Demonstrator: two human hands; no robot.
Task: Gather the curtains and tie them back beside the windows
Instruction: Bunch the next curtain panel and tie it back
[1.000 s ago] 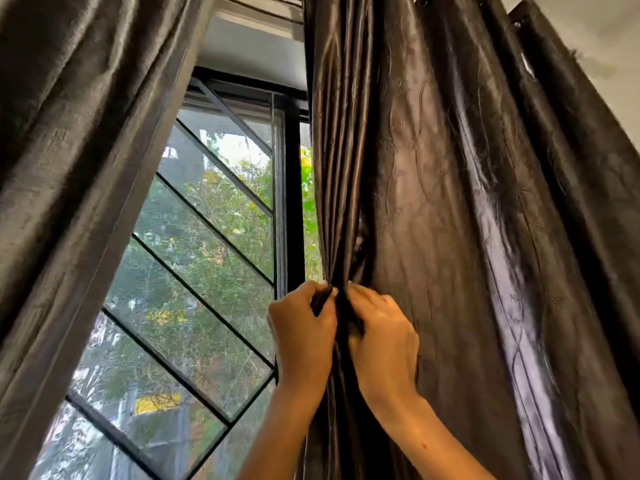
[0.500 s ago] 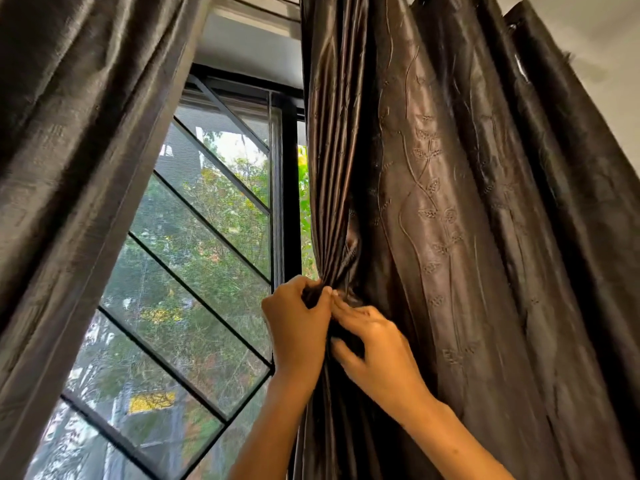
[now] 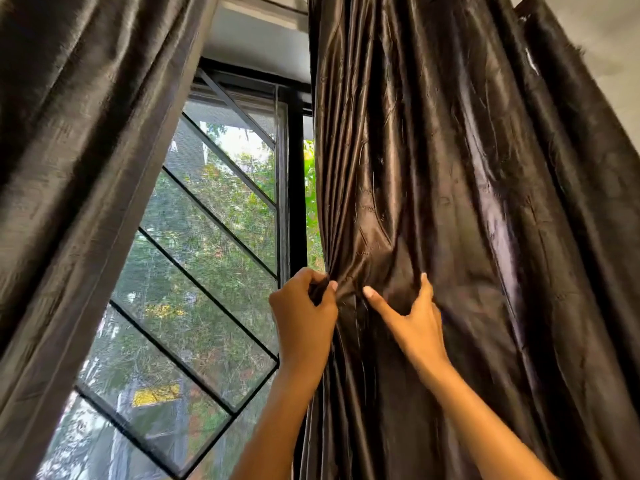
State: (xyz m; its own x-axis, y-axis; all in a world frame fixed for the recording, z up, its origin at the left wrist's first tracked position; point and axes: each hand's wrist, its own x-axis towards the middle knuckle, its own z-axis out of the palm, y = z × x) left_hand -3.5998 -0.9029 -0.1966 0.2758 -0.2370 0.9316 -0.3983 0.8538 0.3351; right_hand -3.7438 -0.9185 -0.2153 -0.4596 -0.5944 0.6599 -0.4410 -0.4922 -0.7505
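1. Right curtain [image 3: 450, 202]: dark, shiny, hanging just right of the window [image 3: 207, 271].
2. Left hand [image 3: 304, 313]: pinches the curtain's gathered edge nearest the window.
3. Right hand [image 3: 415, 323]: thumb and forefinger spread, grasping a fold beside the left hand.
4. Left curtain [image 3: 86, 168]: left of the window.

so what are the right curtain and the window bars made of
Right curtain: looks like a satin-type synthetic, dark brown, glossy; bright sheen streaks and crisp creases. Window bars: probably metal painted black; thin, straight, matte. Neither is certain from looks alone.
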